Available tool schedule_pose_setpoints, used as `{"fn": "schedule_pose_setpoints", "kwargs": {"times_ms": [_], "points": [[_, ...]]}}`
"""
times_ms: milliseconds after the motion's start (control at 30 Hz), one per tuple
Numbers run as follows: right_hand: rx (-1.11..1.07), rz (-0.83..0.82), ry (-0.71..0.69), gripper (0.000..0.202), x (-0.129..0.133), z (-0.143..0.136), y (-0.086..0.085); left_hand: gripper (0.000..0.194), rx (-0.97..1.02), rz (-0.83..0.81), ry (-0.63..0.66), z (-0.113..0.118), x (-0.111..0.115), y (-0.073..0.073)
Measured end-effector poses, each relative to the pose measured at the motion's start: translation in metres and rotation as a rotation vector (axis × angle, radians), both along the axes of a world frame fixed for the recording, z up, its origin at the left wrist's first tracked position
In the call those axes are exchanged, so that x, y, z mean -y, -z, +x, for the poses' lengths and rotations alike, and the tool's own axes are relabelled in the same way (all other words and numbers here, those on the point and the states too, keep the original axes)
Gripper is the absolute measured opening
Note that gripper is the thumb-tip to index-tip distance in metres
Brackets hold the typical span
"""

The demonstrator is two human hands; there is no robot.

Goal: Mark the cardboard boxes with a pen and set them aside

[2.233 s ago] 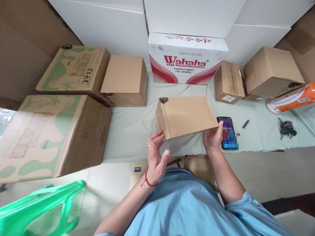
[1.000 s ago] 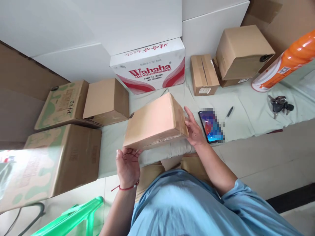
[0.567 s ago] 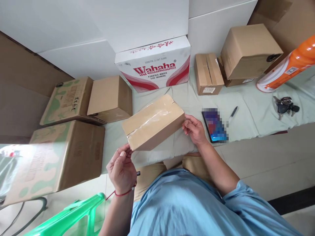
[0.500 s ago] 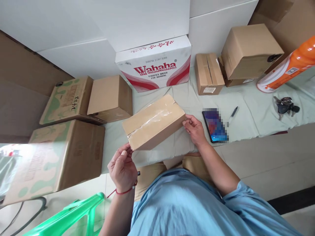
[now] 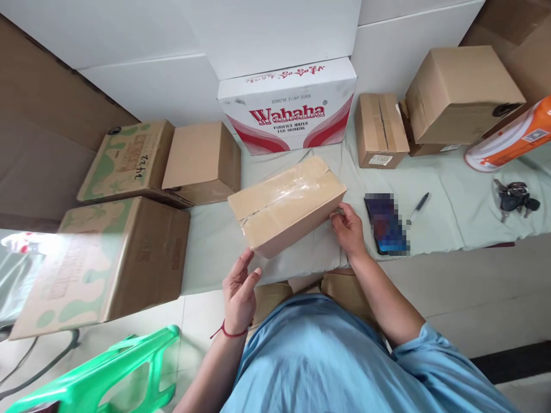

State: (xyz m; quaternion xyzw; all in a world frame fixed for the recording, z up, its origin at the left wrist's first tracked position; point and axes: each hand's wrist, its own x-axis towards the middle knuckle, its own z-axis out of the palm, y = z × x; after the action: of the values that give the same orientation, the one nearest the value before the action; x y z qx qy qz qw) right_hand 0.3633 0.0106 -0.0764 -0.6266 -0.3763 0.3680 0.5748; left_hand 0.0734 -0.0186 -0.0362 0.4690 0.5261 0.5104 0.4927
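Note:
A brown cardboard box with clear tape along its top seam is in front of me at a slant, over the cloth-covered table. My left hand is at its near left corner; the index fingertip reaches the corner from below while the thumb stands apart, so this hand is open. At the right end, my right hand has thumb and fingers closed on the lower near corner. The box's underside is hidden. Just right of that hand lies a smartphone, its screen partly pixelated.
A white and red Wahaha carton stands against the wall. Brown boxes are stacked at left and at right. A pen, keys and an orange-white bottle lie rightward. A green plastic stool is below left.
My left thumb has come away from the box corner, and that hand has opened. The right hand stays at its corner. The whole view has shifted a little.

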Motion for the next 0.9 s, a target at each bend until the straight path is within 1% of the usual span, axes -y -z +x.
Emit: {"fn": "schedule_pose_setpoints", "kwargs": {"times_ms": [67, 167, 233, 267, 300, 367, 500, 567, 667, 733, 833, 900], "points": [[-0.042, -0.019, 0.027, 0.033, 0.0, 0.0, 0.0, 0.048, -0.091, 0.111, 0.108, 0.002, 0.006, -0.011], [-0.105, 0.004, 0.081, 0.033, -0.002, -0.001, 0.002, 0.048, -0.254, 0.303, 0.281, 0.01, 0.014, -0.027], [-0.131, 0.006, 0.108, 0.037, -0.003, -0.002, 0.003, 0.051, -0.341, 0.405, 0.348, 0.017, 0.018, -0.032], [-0.142, 0.006, 0.115, 0.039, -0.003, -0.002, 0.003, 0.053, -0.362, 0.43, 0.359, 0.021, 0.019, -0.033], [-0.157, 0.011, 0.119, 0.041, -0.004, -0.002, 0.002, 0.054, -0.362, 0.431, 0.352, 0.024, 0.02, -0.032], [-0.195, 0.038, 0.125, 0.041, -0.003, -0.002, 0.001, 0.052, -0.3, 0.378, 0.287, 0.028, 0.021, -0.029], [-0.239, 0.113, 0.122, 0.034, 0.003, 0.0, -0.003, 0.051, -0.116, 0.227, 0.08, 0.025, 0.014, -0.019], [-0.238, 0.124, 0.061, 0.033, 0.007, 0.002, -0.005, 0.052, -0.052, 0.147, 0.007, 0.019, 0.007, -0.015], [-0.197, 0.123, -0.099, 0.041, 0.013, 0.004, -0.01, 0.049, 0.022, 0.056, -0.069, 0.011, -0.003, -0.011], [-0.188, 0.155, -0.24, 0.041, 0.016, 0.004, -0.013, 0.048, 0.046, 0.054, -0.126, 0.008, -0.009, -0.009], [-0.253, 0.251, -0.504, 0.037, 0.02, 0.003, -0.014, 0.05, 0.101, 0.061, -0.21, 0.005, -0.016, -0.004], [-0.292, 0.3, -0.639, 0.033, 0.022, 0.001, -0.013, 0.052, 0.15, 0.044, -0.251, 0.003, -0.021, -0.001]]}}
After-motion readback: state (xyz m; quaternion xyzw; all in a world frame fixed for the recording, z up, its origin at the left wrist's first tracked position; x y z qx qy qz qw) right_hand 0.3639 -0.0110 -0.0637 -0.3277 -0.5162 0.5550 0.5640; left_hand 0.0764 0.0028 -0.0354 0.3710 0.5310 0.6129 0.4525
